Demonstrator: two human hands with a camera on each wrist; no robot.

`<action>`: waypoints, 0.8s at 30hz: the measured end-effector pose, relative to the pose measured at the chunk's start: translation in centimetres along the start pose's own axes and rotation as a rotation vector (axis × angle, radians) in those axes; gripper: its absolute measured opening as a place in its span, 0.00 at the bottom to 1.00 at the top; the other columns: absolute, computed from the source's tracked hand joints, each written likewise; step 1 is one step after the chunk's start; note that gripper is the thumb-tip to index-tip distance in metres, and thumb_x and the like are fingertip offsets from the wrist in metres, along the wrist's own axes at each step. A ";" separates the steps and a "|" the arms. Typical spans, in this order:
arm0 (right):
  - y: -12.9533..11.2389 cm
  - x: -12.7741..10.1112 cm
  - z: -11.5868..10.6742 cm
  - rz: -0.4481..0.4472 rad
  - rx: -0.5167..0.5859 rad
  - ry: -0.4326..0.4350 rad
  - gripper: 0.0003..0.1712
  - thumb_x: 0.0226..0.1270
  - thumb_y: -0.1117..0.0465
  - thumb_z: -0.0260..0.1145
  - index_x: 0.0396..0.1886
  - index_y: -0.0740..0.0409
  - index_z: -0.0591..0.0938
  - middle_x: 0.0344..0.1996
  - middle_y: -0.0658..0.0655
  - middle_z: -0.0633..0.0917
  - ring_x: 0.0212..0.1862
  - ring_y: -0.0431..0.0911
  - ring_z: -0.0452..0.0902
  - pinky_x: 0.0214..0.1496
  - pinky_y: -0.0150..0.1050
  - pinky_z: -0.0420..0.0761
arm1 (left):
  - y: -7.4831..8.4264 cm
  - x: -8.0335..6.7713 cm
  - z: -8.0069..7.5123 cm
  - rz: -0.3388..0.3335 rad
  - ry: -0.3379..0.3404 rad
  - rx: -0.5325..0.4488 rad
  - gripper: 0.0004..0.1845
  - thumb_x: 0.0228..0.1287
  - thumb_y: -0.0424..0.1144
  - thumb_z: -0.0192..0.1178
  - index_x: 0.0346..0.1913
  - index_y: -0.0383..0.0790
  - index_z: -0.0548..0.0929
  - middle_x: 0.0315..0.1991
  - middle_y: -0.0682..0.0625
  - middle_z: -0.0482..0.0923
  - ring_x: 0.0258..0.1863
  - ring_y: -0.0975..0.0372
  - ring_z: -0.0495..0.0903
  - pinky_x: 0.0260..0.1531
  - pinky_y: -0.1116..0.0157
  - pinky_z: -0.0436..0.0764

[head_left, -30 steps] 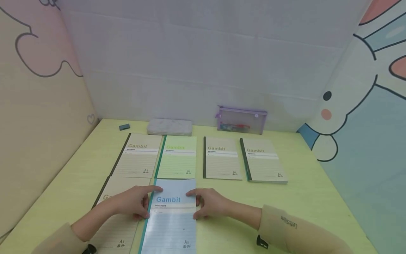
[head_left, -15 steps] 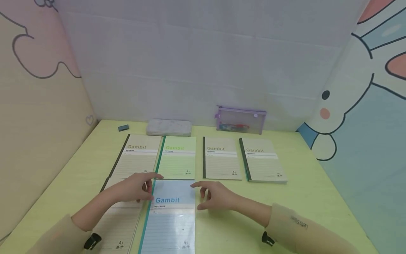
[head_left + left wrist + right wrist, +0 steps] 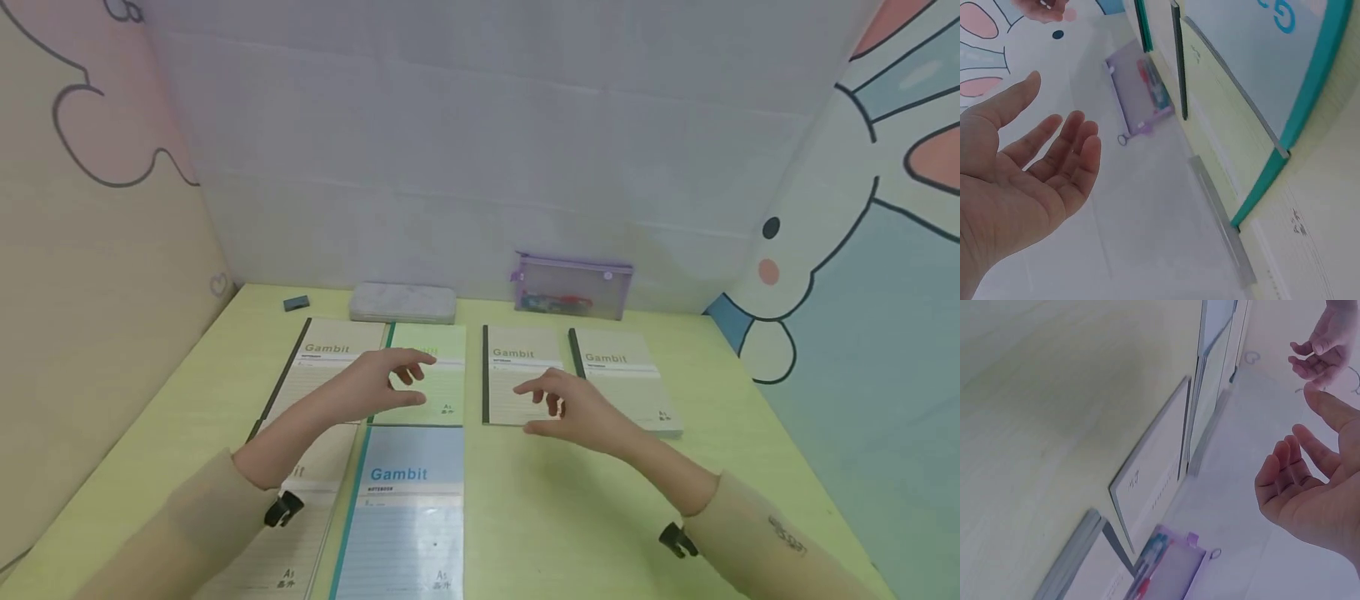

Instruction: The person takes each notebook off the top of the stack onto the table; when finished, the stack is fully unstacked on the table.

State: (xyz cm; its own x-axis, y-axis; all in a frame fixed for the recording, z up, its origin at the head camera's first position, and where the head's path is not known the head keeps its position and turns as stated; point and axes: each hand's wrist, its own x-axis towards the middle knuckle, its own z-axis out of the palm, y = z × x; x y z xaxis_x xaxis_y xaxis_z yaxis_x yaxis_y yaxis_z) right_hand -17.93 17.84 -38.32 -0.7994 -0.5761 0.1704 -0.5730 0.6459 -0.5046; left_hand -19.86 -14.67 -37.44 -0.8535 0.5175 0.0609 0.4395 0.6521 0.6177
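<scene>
My left hand [image 3: 371,387] hovers with relaxed fingers over the green notebook [image 3: 446,387] in the head view, partly covering its title. My right hand [image 3: 585,412], also holding nothing, is raised in front of a thin beige notebook [image 3: 517,400] with a dark spine. A blue notebook [image 3: 408,533] lies flat in the front, below the green one. Left of it is another beige notebook [image 3: 273,542], partly hidden by my left arm. A further beige notebook [image 3: 330,333] lies behind that one. In both wrist views the fingers are loosely bent and apart from everything.
At the back right, a thicker beige notebook or small stack [image 3: 630,392] lies on the yellow table [image 3: 750,467]. Along the rear wall are a pale flat case [image 3: 402,302], a purple mesh pouch [image 3: 573,287] with pens and a small dark block [image 3: 296,303].
Both hands have let go of the blue notebook's sides and risen away. They moved forward and to the right, with the right hand going further. The blue notebook stays about where it was.
</scene>
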 end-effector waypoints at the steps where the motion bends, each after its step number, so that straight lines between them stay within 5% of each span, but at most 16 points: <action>1: 0.2 -0.2 -0.6 0.005 -0.014 0.015 0.25 0.54 0.54 0.73 0.54 0.49 0.80 0.35 0.45 0.76 0.32 0.46 0.72 0.34 0.33 0.76 | 0.5 0.3 0.2 0.002 0.008 -0.003 0.28 0.59 0.43 0.66 0.63 0.50 0.73 0.47 0.56 0.78 0.48 0.61 0.76 0.45 0.62 0.78; 12: 4.9 -2.9 -6.3 -0.001 -0.157 0.210 0.18 0.56 0.57 0.72 0.48 0.51 0.83 0.38 0.47 0.82 0.36 0.40 0.72 0.36 0.39 0.78 | 4.1 4.6 3.0 0.056 0.055 -0.124 0.30 0.60 0.46 0.65 0.65 0.48 0.71 0.55 0.53 0.76 0.57 0.58 0.72 0.54 0.57 0.75; 24: 12.2 -4.7 -9.5 0.168 -0.189 0.302 0.18 0.60 0.57 0.69 0.49 0.59 0.82 0.41 0.56 0.83 0.42 0.52 0.74 0.40 0.47 0.78 | 6.2 10.3 7.4 0.123 0.008 -0.161 0.33 0.60 0.47 0.64 0.67 0.47 0.68 0.60 0.49 0.73 0.60 0.56 0.70 0.57 0.57 0.73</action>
State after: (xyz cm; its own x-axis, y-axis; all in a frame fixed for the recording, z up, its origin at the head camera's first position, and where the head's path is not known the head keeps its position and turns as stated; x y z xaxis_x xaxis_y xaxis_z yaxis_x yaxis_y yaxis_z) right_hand -22.91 33.20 -37.27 -0.8860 -0.2993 0.3542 -0.4301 0.8158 -0.3865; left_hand -23.88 -1.21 -38.78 -0.7986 0.5829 0.1496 0.4908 0.4869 0.7226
